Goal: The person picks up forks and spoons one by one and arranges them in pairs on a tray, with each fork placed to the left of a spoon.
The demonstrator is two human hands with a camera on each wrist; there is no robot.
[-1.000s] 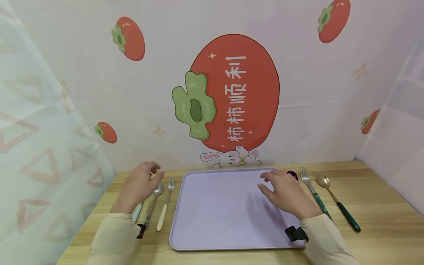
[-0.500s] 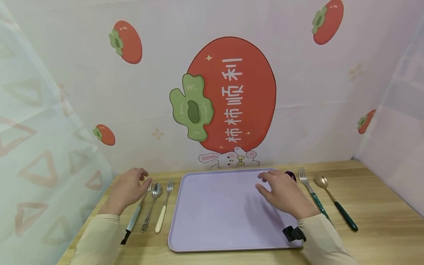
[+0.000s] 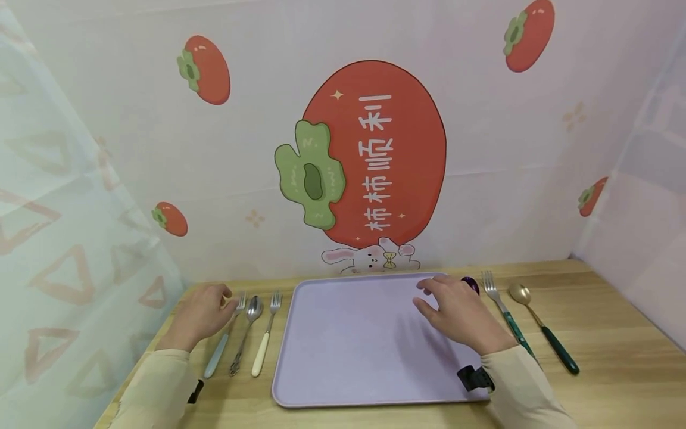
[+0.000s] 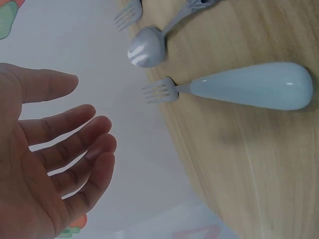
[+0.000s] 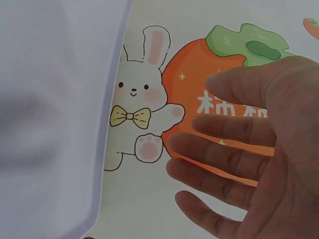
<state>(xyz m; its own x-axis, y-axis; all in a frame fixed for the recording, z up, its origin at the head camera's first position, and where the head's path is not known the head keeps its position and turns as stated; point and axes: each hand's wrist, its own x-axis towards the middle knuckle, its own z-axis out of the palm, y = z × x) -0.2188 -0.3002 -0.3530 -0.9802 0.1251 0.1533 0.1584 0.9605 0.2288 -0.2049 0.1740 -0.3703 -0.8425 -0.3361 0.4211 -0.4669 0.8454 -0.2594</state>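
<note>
My left hand [image 3: 200, 319] hovers with loosely bent fingers at the table's left, its thumb near the tines of a light-blue-handled fork [image 4: 249, 88]. Beside that fork lie a silver spoon [image 3: 254, 308] with an ornate handle and a cream-handled fork [image 3: 261, 353]. Over the right part of a lilac tray [image 3: 343, 345], my right hand [image 3: 463, 313] hangs with spread, slightly bent fingers and holds nothing. Just past it shows a dark purple rounded piece [image 3: 471, 284], the rest hidden behind the hand. Farther right are a green-handled fork [image 3: 514, 328] and a gold spoon [image 3: 521, 294] with a dark green handle.
The wooden table [image 3: 616, 333] meets a white backdrop [image 3: 498, 131] printed with persimmons and a rabbit at its far edge. Fabric side walls rise at left and right. Each wrist wears a black strapped device [image 3: 476, 378].
My left hand has moved left and lower, off the silver spoon, uncovering the light-blue-handled fork. My right hand has stayed over the tray. The head view has shifted slightly.
</note>
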